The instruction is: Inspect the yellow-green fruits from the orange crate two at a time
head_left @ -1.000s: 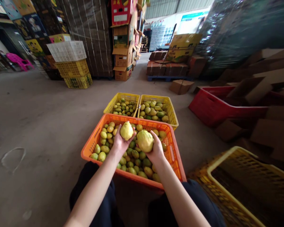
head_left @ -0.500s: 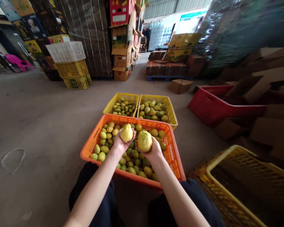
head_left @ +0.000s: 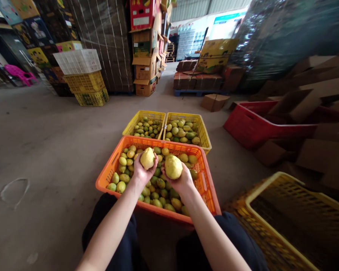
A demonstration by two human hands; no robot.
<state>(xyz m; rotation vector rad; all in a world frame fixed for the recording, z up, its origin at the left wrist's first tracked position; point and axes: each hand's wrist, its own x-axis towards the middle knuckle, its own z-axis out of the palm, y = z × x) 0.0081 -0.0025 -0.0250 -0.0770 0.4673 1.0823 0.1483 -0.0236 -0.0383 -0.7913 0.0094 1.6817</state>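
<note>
Hands (head_left: 142, 174) cup 2 yellow fruits (head_left: 173, 167) (1 each) — above an orange crate (head_left: 110, 166).

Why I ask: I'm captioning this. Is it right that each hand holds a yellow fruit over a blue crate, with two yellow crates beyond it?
No: the head view shows the crate is orange, not blue. The left hand and right hand each hold a yellow fruit over it, with two yellow crates beyond.

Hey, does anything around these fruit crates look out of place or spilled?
Two things: a pale loop, perhaps string, lies alone on the floor at left, and cardboard boxes are heaped untidily in and around the red bin at right. The fruit in the orange crate looks contained.
</note>
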